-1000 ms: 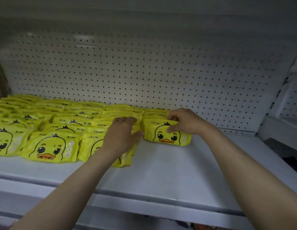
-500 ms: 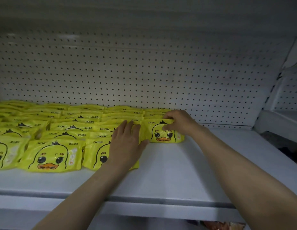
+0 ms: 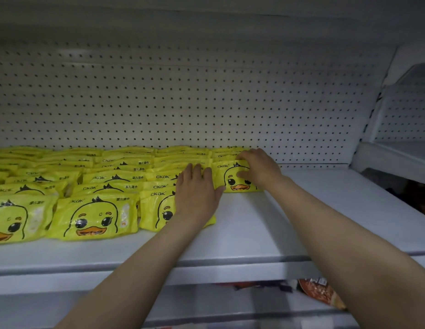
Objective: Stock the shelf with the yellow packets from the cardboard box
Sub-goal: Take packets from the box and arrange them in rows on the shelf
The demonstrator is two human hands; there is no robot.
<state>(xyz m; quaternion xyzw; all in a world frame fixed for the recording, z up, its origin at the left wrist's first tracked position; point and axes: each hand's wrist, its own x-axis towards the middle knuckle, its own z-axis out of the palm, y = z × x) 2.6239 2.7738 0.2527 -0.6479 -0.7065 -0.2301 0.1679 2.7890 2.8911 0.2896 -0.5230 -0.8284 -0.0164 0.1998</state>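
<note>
Both hands have barely shifted. Left hand (image 3: 197, 193) lies flat, fingers straight, pressing the front yellow packet (image 3: 157, 210) to steady its row. Right hand (image 3: 257, 168) curls a pinching grip round the end packet (image 3: 230, 178), squaring it up. Glossy, soft plastic pouches overlap on the smooth white shelf (image 3: 290, 224); no cardboard box is in view.

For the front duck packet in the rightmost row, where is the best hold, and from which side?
Likely its right end, approached from the bare shelf on the right. That yellow packet lies flat, neighbours against its left, and the right hand already grips there.
</note>
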